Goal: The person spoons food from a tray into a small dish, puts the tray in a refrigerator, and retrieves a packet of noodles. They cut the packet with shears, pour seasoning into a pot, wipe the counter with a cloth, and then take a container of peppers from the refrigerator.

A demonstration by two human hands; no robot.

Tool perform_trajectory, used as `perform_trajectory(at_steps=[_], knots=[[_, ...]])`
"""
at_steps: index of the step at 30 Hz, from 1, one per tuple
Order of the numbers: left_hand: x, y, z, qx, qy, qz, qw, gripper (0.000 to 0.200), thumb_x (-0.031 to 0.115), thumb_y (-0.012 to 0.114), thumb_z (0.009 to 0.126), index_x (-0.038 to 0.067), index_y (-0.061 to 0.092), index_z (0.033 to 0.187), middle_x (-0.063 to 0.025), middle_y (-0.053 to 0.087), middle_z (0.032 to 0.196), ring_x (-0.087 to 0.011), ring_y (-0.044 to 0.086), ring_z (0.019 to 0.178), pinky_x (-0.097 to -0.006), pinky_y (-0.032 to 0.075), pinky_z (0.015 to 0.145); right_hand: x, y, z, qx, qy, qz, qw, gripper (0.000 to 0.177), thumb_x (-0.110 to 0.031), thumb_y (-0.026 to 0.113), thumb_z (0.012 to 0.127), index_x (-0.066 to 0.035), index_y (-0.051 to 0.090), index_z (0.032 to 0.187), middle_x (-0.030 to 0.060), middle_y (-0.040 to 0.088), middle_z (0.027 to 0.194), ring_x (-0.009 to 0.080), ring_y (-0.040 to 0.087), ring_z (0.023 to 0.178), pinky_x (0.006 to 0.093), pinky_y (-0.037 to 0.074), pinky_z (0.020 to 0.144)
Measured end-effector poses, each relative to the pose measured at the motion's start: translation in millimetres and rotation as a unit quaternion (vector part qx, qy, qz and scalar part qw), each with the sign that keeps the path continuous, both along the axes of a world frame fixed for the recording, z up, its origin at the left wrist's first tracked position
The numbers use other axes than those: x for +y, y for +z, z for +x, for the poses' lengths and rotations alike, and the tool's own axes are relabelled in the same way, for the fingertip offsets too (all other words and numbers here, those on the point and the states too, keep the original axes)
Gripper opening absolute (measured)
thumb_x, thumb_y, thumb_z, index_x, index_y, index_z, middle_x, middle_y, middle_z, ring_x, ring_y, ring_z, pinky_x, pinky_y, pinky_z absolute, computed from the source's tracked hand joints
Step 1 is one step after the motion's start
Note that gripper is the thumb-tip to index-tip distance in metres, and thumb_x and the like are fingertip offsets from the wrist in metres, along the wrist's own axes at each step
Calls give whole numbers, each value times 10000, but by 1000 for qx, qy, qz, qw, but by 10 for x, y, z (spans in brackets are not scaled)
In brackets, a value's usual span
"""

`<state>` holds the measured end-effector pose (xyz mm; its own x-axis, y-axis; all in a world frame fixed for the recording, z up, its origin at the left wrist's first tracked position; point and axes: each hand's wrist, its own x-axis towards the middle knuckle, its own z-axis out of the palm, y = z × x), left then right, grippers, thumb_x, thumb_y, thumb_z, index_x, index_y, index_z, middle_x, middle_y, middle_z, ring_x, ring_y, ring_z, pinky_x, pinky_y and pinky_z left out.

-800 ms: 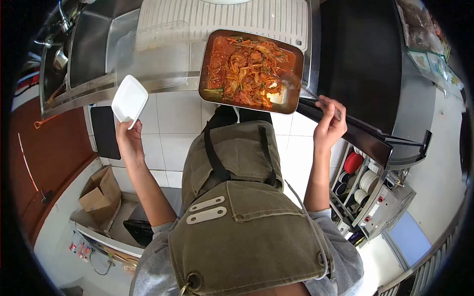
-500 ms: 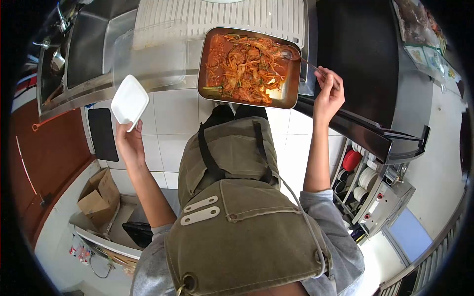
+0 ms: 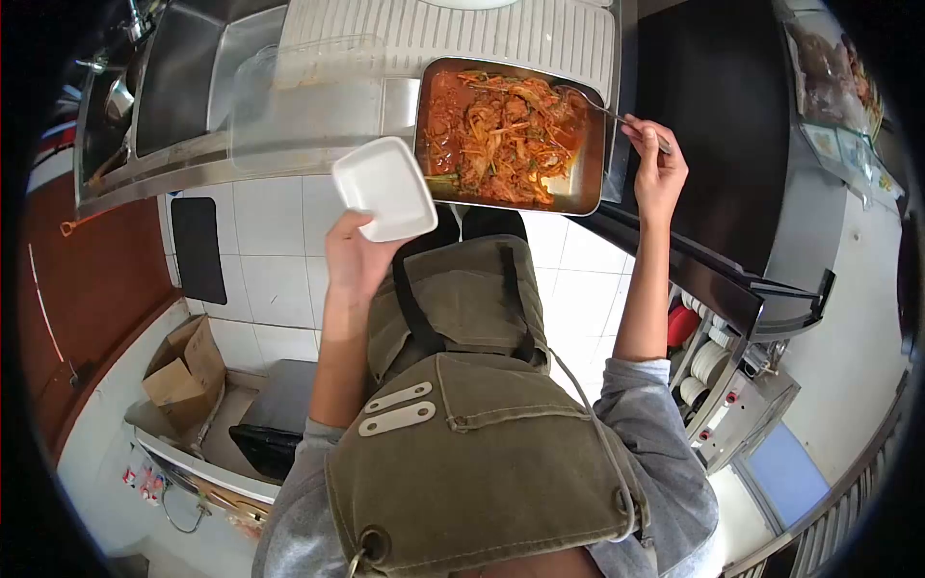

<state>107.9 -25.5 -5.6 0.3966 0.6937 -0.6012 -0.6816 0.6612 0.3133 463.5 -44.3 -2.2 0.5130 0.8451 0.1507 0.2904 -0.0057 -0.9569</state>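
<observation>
A white square container [image 3: 385,188] is gripped from below by the left hand [image 3: 352,255], just beside the metal tray [image 3: 576,188] of red food. Judged light and crushable, it is best supported underneath. A spoon [image 3: 597,106] is pinched by the right hand [image 3: 657,169].

Empty white square dish [image 3: 385,188], tilted, beside steel tray [image 3: 594,169]; spoon [image 3: 597,106] inside it

Clear plastic tub [image 3: 308,106] beside stainless steel sink [image 3: 173,77] | white ribbed drainboard [image 3: 462,34] adj. | black rect. mat [image 3: 198,249] on white tile floor [image 3: 270,279] | brown cardboard box [image 3: 183,361] nr mat | stacked white plates [image 3: 711,364] w/ red bowl [image 3: 682,326], R side
</observation>
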Motion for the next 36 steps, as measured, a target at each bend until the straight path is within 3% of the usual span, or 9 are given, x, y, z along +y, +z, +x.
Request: perform_trajectory(at_steps=[3, 8, 11, 17, 19, 25, 32, 34, 36], knots=[[-4, 45, 146, 13, -35, 0, 999, 572, 109, 431, 748, -60, 308, 1280, -191, 435, 1254, -363, 429, 1170, -570, 352, 976, 21, -162, 84, 74, -34, 4, 997, 199, -144, 477, 934, 30, 574, 946, 147, 640, 933, 153, 633, 814, 267, 522, 781], [11, 41, 136, 17, -36, 26, 999, 573, 101, 426, 743, -55, 301, 1280, -192, 420, 1254, -358, 430, 1160, -577, 345, 979, -10, -447, 119, 223, -78, -32, 971, 226, -196, 491, 931, 20, 560, 935, 173, 637, 917, 156, 638, 753, 260, 537, 716], [23, -37, 154, -9, -11, 11, 1000, 577, 81, 418, 735, -50, 296, 1283, -200, 446, 1182, -367, 433, 1106, -625, 321, 971, -78, -426, 122, 235, -125, -20, 964, 224, -184, 471, 937, 24, 553, 926, 183, 636, 909, 163, 638, 736, 262, 539, 703], [7, -9, 163, 10, -20, 23, 999, 599, 86, 411, 736, -56, 274, 1301, -216, 402, 1249, -381, 413, 1127, -610, 318, 981, -293, -297, 32, 209, -196, -10, 958, 195, -164, 482, 925, 15, 553, 893, 184, 641, 867, 178, 636, 718, 271, 534, 697], [12, 64, 168, 36, -32, 34, 998, 571, 88, 431, 732, -73, 312, 1267, -198, 428, 1249, -338, 423, 1177, -553, 368, 971, -384, -313, 43, 218, -229, 4, 949, 193, -162, 474, 927, 12, 552, 899, 180, 641, 861, 176, 635, 713, 270, 532, 695], [66, -41, 80, 89, 34, 64, 993, 519, 41, 426, 724, -96, 359, 1220, -179, 430, 1256, -308, 402, 1207, -434, 327, 1039, -495, -507, -37, 267, -177, -3, 947, 232, -201, 464, 939, 16, 538, 902, 193, 631, 903, 178, 638, 723, 277, 544, 688], [95, -30, -48, 124, 85, 80, 985, 572, 8, 424, 707, -95, 312, 1259, -197, 421, 1272, -330, 426, 1192, -460, 316, 1054, -472, -635, -102, 373, -165, 45, 912, 198, -182, 451, 943, 4, 519, 949, 214, 608, 987, 196, 642, 792, 281, 546, 740], [83, 0, -77, 122, 96, 82, 984, 518, 5, 409, 720, -101, 342, 1222, -174, 451, 1233, -280, 462, 1159, -386, 367, 1028, -504, -629, -113, 392, -164, 54, 904, 203, -184, 438, 947, 3, 517, 949, 209, 603, 996, 198, 641, 816, 288, 545, 772], [67, 42, -84, 132, 89, 91, 983, 521, 2, 404, 718, -101, 340, 1225, -171, 459, 1223, -282, 481, 1139, -386, 391, 1009, -554, -572, -123, 391, -168, 59, 903, 205, -186, 438, 947, 4, 517, 950, 206, 603, 995, 198, 640, 822, 290, 543, 779]])
